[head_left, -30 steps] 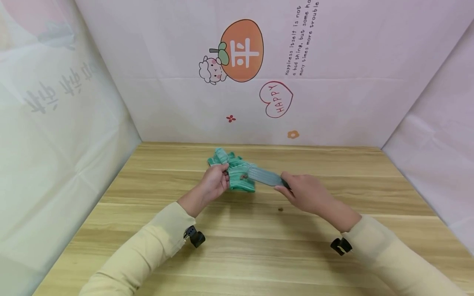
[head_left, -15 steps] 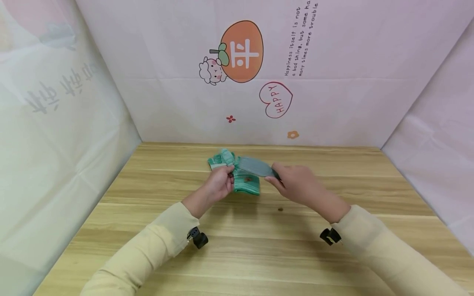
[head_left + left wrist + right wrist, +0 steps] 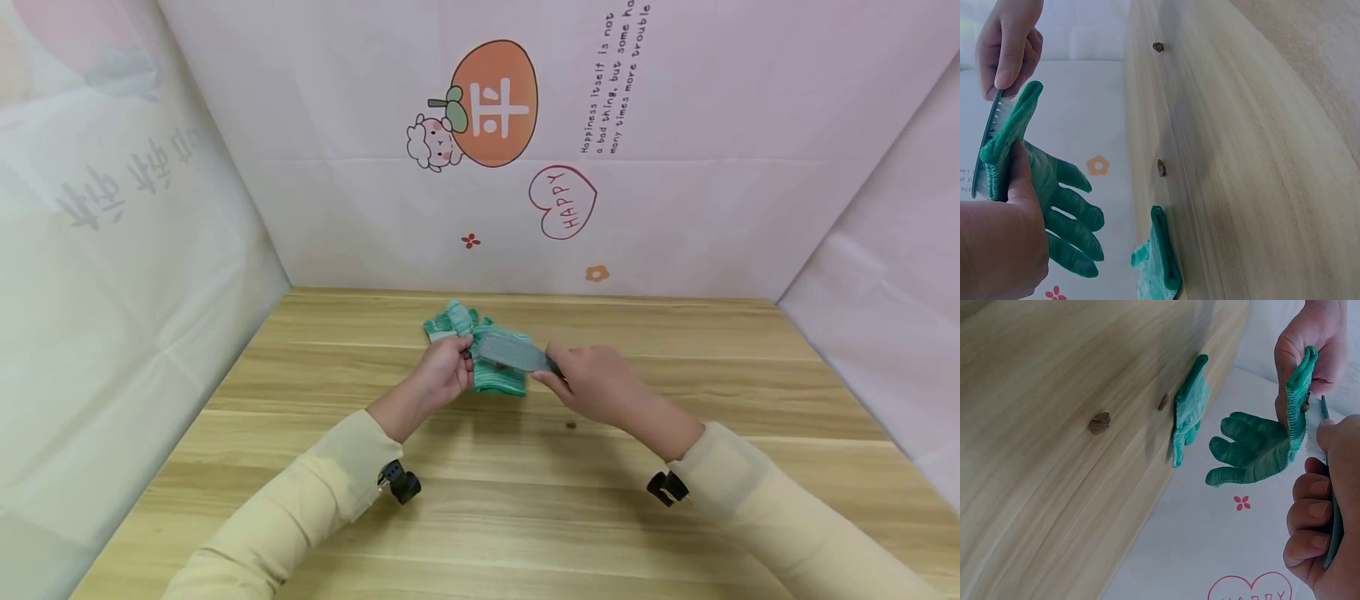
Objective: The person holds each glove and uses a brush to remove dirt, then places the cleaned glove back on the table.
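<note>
My left hand (image 3: 444, 368) pinches a green knitted glove (image 3: 501, 383) near its cuff, holding it above the table. In the left wrist view the fingers of this glove spread downward. My right hand (image 3: 600, 382) grips a grey-green brush (image 3: 514, 350) by its handle, its flat back facing up. White bristles (image 3: 1316, 428) face the glove in the right wrist view, right at the knit. A small brown clump (image 3: 1305, 405) clings to the cuff side of the glove, beside the bristles. Another green glove (image 3: 1161, 262) lies on the table beyond the held one.
On the wood-grain table (image 3: 480, 517) lie a brown lump (image 3: 1100, 423) and a smaller brown bit (image 3: 1163, 402). A white printed sheet (image 3: 337, 217) rises behind the table's far edge, with pale sheets at both sides.
The brush first moved left and up over the glove, then back down across it toward the cuff. The left hand and the held glove shifted slightly right.
</note>
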`<state>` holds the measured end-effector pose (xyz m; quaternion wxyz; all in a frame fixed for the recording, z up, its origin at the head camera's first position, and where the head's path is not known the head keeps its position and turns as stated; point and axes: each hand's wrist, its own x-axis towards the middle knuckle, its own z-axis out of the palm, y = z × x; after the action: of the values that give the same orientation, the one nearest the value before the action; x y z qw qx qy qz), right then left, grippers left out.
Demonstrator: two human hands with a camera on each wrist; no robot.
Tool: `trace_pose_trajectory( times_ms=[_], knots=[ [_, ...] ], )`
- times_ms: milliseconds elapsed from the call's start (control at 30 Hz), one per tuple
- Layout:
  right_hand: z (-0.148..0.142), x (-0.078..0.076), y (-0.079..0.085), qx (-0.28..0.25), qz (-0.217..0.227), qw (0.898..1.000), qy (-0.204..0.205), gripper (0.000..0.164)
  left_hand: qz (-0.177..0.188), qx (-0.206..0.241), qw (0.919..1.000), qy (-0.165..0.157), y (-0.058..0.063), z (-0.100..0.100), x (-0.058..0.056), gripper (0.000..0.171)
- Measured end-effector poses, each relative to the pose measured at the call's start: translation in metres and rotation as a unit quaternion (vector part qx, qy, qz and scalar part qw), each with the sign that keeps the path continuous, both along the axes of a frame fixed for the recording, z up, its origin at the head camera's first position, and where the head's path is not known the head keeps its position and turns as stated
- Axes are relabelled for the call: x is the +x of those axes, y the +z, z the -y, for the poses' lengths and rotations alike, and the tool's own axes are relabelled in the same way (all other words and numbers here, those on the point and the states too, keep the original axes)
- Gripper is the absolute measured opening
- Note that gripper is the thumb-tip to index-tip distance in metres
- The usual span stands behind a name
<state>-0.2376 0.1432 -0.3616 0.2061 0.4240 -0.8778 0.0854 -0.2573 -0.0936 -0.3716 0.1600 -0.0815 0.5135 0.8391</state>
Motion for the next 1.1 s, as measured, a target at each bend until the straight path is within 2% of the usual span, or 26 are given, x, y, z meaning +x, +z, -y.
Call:
trace_pose_trajectory(
  times_ms=[367, 1100],
  knots=[
    [-0.013, 0.004, -0.002, 0.006, 0.026, 1.0, -0.016, 0.027, -0.005, 0.004, 1.0, 0.004, 0.0, 0.004, -0.002, 0.016],
    [-0.033, 0.005, -0.005, 0.013, 0.011, 1.0, -0.024, 0.027, -0.01, 0.019, 0.9998, 0.005, 0.0, 0.014, -0.005, 0.015]
  ],
)
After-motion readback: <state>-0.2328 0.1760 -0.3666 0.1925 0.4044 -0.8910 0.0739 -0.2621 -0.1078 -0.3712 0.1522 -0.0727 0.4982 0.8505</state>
